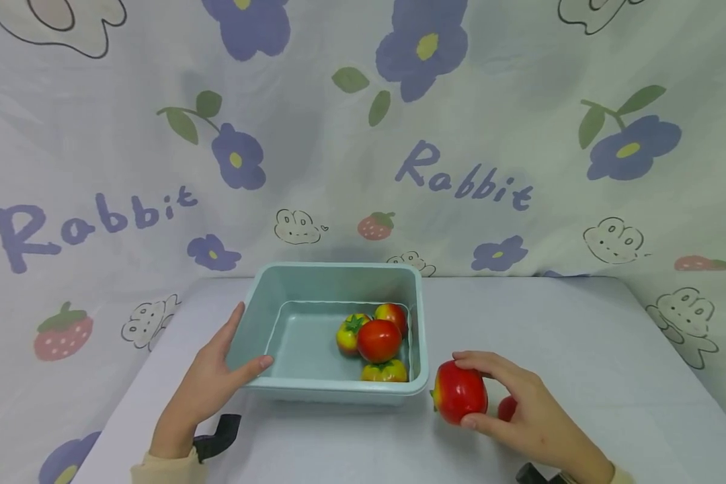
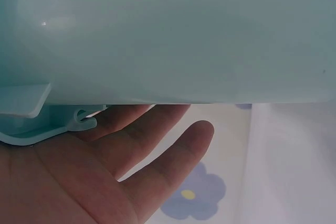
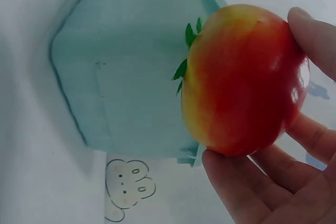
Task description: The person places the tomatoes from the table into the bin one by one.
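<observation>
In the head view my left hand (image 1: pixel 208 373) holds the left side of a pale blue-green plastic bin (image 1: pixel 333 388), thumb over the rim and fingers along the outside. The left wrist view shows those fingers (image 2: pixel 168 166) loosely spread beneath the bin's wall (image 2: pixel 173 40). My right hand (image 1: pixel 526 410) grips a shiny red tomato (image 1: pixel 460 393) between thumb and fingertips, just right of the bin's front corner. In the right wrist view the tomato (image 3: pixel 244 82) has a yellowish end with green leaves, facing the bin (image 3: pixel 142 77).
Several red and yellow tomatoes (image 1: pixel 379 341) are piled at the right inside the bin. Another red round thing (image 1: pixel 507 408) is partly hidden behind my right hand. A white-covered table (image 1: pixel 556 336) lies below, with a printed curtain (image 1: pixel 327 154) behind it.
</observation>
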Demonstrator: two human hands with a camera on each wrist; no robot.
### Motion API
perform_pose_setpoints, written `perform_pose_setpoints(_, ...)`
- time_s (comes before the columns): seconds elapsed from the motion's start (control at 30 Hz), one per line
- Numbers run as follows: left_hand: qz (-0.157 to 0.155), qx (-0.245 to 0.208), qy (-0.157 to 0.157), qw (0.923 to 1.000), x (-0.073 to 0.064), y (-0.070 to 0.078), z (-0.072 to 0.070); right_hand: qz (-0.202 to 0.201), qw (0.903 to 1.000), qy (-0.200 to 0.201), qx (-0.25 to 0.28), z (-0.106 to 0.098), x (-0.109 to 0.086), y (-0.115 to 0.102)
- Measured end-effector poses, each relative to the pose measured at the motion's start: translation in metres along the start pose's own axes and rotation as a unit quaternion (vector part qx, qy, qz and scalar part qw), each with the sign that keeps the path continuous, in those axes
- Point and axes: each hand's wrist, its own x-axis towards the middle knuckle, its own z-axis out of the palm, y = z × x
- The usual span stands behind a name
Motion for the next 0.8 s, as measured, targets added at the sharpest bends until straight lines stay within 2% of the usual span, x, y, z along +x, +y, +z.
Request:
perform_pose_setpoints(0.33,0.004,-0.002,0.001,1.0000,0.000,0.001,0.000,-0.038,0.9991,0.006,0.019,-0.002,0.008,-0.009)
perform_pose_setpoints(0.57,0.007,0.002,0.003,1.0000,-0.001,0.001,0.000,-0.089,0.9947,0.041,0.033,-0.005,0.013,-0.012)
perform_pose_setpoints(0.8,0.007,0.001,0.004,1.0000,-0.001,0.000,0.001,-0.100,0.9930,0.044,0.045,-0.006,0.015,-0.013)
